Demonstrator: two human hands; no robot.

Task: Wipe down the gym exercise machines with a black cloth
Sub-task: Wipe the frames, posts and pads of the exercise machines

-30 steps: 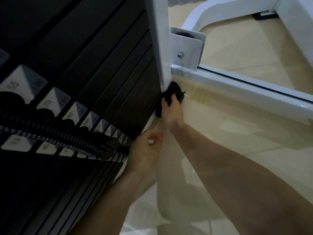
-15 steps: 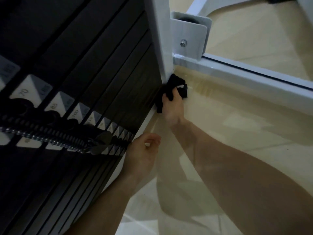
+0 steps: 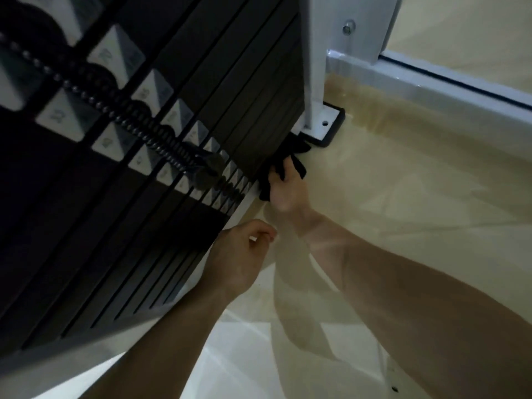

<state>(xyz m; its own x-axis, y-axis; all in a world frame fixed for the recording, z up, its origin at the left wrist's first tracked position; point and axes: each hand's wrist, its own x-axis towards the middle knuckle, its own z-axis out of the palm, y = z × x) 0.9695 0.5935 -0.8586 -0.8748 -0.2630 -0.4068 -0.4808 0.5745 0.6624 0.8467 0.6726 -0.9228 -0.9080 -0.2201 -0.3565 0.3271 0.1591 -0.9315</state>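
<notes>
Right hand (image 3: 286, 191) grips a bunched black cloth (image 3: 283, 162) at the machine's (image 3: 230, 96) bottom edge, with the foot plate (image 3: 326, 122) just beyond it. Left hand (image 3: 244, 254) hangs loosely curled and empty, just behind. Best to press firmly into the corner.

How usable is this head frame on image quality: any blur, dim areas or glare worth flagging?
Head view: dim overall; the number labels on the weight stack are blurred and unreadable; the black cloth in the right hand nearly merges with that dark stack; the glossy floor shows soft reflections, no harsh glare.
</notes>
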